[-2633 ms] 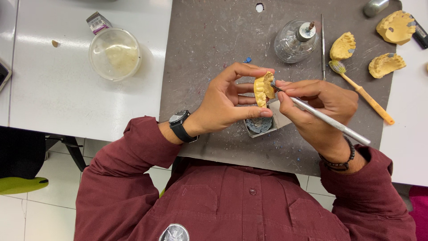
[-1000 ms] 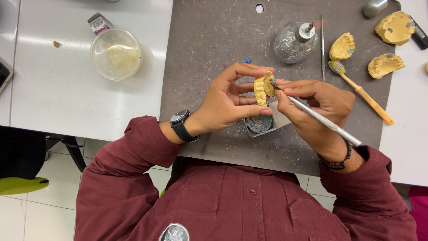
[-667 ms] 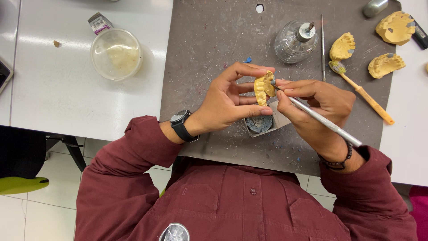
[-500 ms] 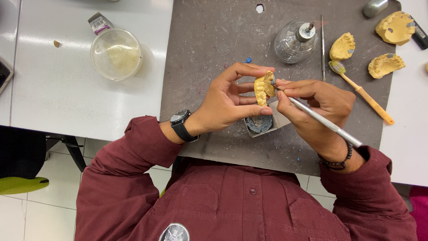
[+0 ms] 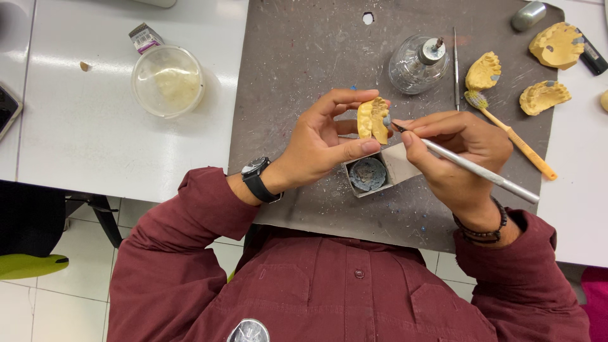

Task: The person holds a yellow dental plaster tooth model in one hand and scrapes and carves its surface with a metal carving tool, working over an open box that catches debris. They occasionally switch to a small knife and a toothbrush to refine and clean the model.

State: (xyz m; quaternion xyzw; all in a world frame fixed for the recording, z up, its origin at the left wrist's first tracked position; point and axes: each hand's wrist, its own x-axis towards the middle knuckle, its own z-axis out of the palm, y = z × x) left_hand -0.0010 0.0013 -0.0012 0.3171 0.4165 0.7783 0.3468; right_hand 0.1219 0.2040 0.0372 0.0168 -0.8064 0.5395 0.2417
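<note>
From above, looking down over the person's shoulders, everything sits around the grey work mat (image 5: 297,57) that covers the middle of the white table (image 5: 82,126).

Over the near middle of the mat, the left hand (image 5: 320,142) holds a yellow dental cast (image 5: 372,120) upright, pinched firmly between thumb and fingers. The right hand (image 5: 459,149) grips a slim metal carving tool (image 5: 468,166) like a pen, its fingers closed tightly around the shaft, with the tip touching the right edge of the cast, where a small grey dab shows. Just below the cast, on the mat, stands a small square tin (image 5: 369,174) of grey material, partly scooped.

Toward the mat's far edge stands a glass spirit lamp (image 5: 418,63), with a thin metal probe (image 5: 455,69) lying just beside it. On the mat's far right lie three more yellow casts (image 5: 544,96), some with grey patches, and an orange-handled toothbrush (image 5: 513,136) near them. Off the mat to the left, a clear plastic tub (image 5: 168,80) sits on the table.

By my reading, the work on the held cast is in its middle: only a little grey is on it, while the patched casts lying aside look already dealt with.
</note>
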